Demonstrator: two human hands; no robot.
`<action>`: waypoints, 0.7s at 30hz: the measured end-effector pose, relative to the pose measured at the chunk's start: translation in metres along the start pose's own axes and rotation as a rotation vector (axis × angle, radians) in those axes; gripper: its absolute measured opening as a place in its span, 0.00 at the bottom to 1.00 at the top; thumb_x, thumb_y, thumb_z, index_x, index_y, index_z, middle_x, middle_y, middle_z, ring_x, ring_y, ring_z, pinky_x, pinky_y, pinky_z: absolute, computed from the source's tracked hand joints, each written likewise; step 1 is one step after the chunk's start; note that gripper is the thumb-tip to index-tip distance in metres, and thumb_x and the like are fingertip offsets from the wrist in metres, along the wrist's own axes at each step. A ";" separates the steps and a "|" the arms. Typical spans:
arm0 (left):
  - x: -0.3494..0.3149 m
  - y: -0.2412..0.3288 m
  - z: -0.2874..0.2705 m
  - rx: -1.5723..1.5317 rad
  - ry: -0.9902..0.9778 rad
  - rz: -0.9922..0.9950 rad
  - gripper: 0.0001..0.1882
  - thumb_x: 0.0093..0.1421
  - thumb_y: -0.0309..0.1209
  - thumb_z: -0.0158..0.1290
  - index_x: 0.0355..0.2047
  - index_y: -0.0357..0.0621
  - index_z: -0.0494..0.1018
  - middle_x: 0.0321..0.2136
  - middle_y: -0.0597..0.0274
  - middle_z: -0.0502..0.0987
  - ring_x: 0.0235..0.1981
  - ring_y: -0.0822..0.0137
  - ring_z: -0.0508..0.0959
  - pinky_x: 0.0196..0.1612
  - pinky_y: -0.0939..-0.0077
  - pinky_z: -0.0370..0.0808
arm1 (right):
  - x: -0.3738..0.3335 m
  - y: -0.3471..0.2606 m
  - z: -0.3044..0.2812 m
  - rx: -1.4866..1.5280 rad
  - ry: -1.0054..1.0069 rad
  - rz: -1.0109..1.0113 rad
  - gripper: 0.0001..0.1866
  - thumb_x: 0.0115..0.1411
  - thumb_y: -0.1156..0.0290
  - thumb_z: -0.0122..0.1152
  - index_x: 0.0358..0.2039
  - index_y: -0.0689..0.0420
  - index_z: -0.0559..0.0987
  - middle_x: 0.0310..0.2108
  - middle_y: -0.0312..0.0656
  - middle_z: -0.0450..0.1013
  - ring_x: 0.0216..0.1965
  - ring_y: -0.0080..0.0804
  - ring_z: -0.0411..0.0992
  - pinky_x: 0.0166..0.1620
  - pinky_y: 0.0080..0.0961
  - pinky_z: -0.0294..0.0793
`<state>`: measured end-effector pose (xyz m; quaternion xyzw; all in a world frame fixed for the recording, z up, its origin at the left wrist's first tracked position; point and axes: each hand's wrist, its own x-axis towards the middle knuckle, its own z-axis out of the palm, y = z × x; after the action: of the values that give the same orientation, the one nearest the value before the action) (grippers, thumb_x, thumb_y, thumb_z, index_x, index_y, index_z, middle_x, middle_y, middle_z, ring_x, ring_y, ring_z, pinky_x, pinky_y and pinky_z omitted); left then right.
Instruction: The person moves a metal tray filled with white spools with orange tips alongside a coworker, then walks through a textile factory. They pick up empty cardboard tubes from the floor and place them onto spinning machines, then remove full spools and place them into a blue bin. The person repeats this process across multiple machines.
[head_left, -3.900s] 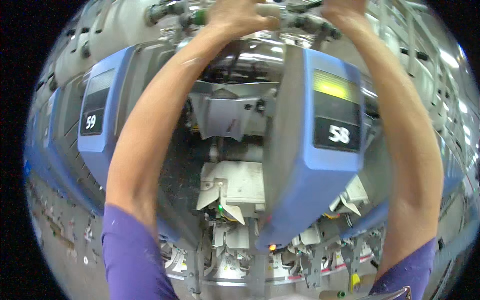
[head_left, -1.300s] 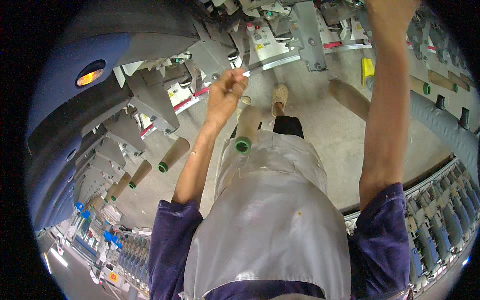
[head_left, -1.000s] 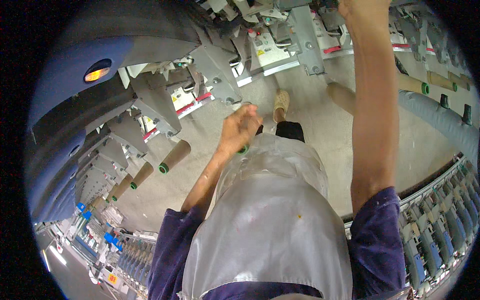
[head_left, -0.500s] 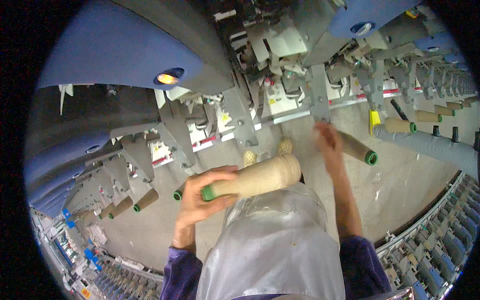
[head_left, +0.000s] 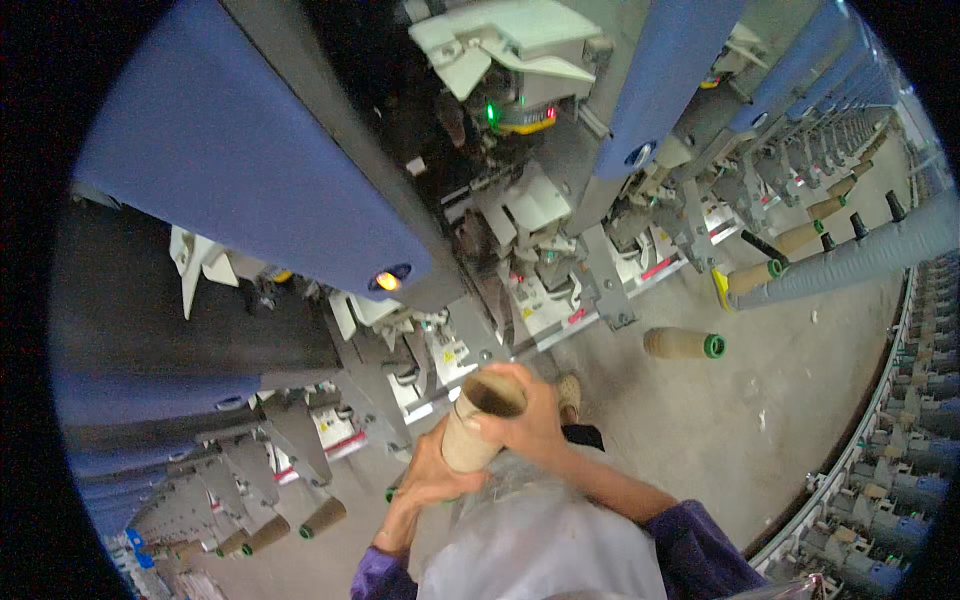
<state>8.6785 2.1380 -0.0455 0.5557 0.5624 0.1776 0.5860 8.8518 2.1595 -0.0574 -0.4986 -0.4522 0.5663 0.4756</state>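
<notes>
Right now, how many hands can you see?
2: the left hand around the lower part of the tan tube, the right hand at its open upper end. Any others would be hidden.

Head-worn fisheye view, facing down and forward, close above the apron

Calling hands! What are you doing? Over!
Left hand around brown tube. Right hand gripping its upper end. Open end facing the camera. Another tube, green-ended, off to the right, touching neither hand.
</notes>
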 end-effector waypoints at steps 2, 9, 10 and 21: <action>-0.002 -0.007 -0.018 0.047 -0.125 -0.134 0.41 0.34 0.36 0.67 0.50 0.38 0.66 0.43 0.55 0.74 0.44 0.66 0.74 0.48 0.70 0.71 | -0.007 0.006 0.007 0.070 0.002 0.046 0.31 0.40 0.65 0.69 0.46 0.64 0.71 0.40 0.40 0.74 0.42 0.24 0.70 0.48 0.26 0.69; 0.028 -0.015 -0.039 0.000 -0.424 0.048 0.40 0.34 0.36 0.67 0.50 0.40 0.66 0.41 0.58 0.74 0.43 0.67 0.74 0.49 0.71 0.69 | -0.010 0.020 0.007 0.065 0.149 -0.019 0.26 0.45 0.67 0.68 0.44 0.62 0.73 0.39 0.41 0.74 0.41 0.23 0.70 0.47 0.23 0.68; 0.032 -0.014 -0.039 0.008 -0.435 0.021 0.39 0.35 0.36 0.67 0.50 0.40 0.66 0.41 0.59 0.74 0.43 0.67 0.74 0.49 0.71 0.69 | -0.010 0.018 0.006 0.026 0.179 0.003 0.27 0.44 0.64 0.69 0.44 0.61 0.73 0.38 0.41 0.74 0.40 0.23 0.71 0.45 0.24 0.70; 0.025 -0.029 -0.007 -0.200 -0.375 0.076 0.43 0.30 0.44 0.70 0.48 0.42 0.68 0.41 0.59 0.75 0.41 0.66 0.75 0.46 0.69 0.73 | -0.005 0.005 -0.014 0.001 0.042 -0.266 0.24 0.41 0.68 0.63 0.42 0.60 0.76 0.41 0.39 0.73 0.42 0.26 0.70 0.47 0.25 0.69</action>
<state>8.6683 2.1528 -0.0805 0.5388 0.4016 0.1479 0.7256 8.8652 2.1544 -0.0633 -0.4460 -0.5039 0.4878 0.5561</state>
